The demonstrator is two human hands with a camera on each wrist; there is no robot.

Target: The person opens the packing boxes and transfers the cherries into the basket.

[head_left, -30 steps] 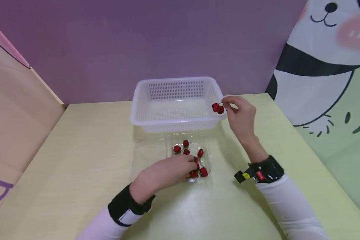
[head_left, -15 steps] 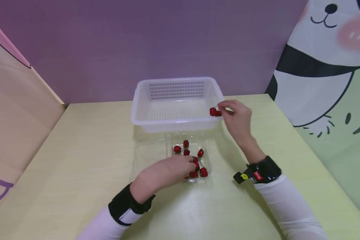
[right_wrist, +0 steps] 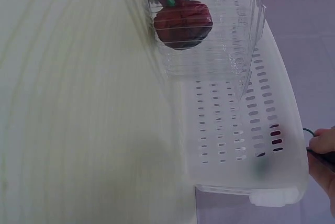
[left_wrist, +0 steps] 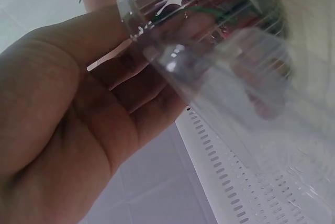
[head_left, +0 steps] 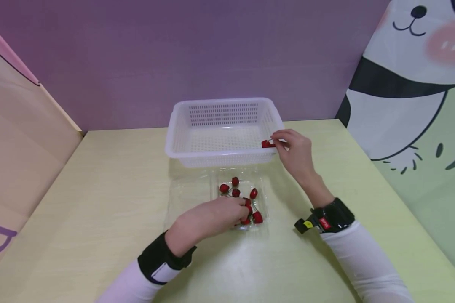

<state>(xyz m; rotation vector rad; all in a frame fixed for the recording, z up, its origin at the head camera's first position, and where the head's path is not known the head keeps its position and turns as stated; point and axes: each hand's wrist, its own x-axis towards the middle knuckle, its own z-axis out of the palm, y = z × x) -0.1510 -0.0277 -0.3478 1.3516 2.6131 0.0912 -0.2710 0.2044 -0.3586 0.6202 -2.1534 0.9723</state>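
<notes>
My right hand (head_left: pixel 295 153) pinches the stems of a pair of red cherries (head_left: pixel 266 144) just inside the right front corner of the white slotted basket (head_left: pixel 223 154). In the right wrist view, its fingertips (right_wrist: pixel 325 141) show beyond the basket wall, a green stem beside them. Nearer to me lies a clear plastic clamshell box (head_left: pixel 191 189) with several cherries (head_left: pixel 224 188) in its right half. My left hand (head_left: pixel 210 216) reaches into it, fingers curled at a red cherry (head_left: pixel 248 206). The left wrist view shows this hand (left_wrist: pixel 47 93) partly behind clear plastic, a green stem across its fingers.
The basket stands at the back of the pale wooden table (head_left: pixel 117 189), near a purple backdrop (head_left: pixel 212 50). A panda-printed panel (head_left: pixel 409 105) borders the right side. The clamshell's flat lid half lies to the left of the cherries.
My right hand has moved left and down with the cherries, which have sunk partly behind the basket's front rim. The left hand has hardly moved; cherries beside its fingers shifted slightly.
</notes>
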